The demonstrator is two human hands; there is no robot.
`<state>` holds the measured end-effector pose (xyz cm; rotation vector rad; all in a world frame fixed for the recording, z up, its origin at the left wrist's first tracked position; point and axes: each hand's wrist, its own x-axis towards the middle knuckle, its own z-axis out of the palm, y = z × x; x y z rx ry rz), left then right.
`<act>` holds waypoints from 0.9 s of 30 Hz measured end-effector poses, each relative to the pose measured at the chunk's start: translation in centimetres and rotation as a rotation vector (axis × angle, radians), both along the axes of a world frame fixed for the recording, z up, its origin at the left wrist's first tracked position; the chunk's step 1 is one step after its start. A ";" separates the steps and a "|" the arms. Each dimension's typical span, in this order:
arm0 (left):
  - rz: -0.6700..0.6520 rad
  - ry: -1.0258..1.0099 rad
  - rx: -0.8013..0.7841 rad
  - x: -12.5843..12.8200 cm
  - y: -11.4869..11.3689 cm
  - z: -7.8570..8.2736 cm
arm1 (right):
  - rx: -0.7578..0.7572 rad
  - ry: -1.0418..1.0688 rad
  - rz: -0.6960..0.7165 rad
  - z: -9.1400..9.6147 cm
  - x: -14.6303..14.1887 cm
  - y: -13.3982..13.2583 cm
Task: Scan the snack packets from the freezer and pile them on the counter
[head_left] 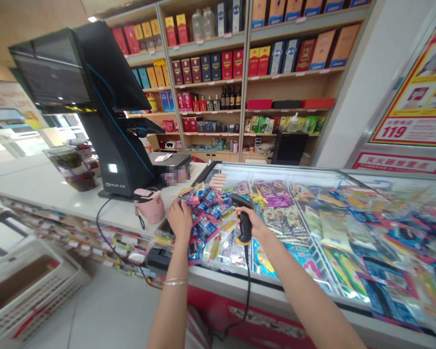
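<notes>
My right hand (253, 224) is wrapped round the grip of a black barcode scanner (243, 218) with an orange trim, its head pointing left and its cable hanging down past the freezer edge. My left hand (179, 217) rests fingers-down on a pile of small blue and pink snack packets (207, 213) lying on the glass lid of the freezer (312, 203); its fingers are curled on the packets, and a thin bracelet sits on that forearm. The scanner's head hovers just right of the pile.
A black checkout terminal (105, 106) with two screens stands on the white counter (39, 189) to the left, a pink pouch (149, 203) beside it. A white plastic basket (25, 286) sits low at the left. Shelves of boxed goods (232, 63) fill the back wall.
</notes>
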<state>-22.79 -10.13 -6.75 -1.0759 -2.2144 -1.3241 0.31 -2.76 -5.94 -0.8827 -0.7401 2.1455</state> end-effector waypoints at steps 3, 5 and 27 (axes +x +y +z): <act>0.036 -0.039 -0.071 0.1 -1.1 -0.1 | 0.015 -0.004 -0.002 -0.1 0.0 0.0; 0.058 -0.071 -0.107 0.2 -1.6 0.0 | 0.017 -0.007 -0.007 -0.1 0.0 0.0; 0.157 -0.155 -0.261 1.2 -2.4 2.8 | 0.034 -0.023 -0.110 1.4 0.4 -1.6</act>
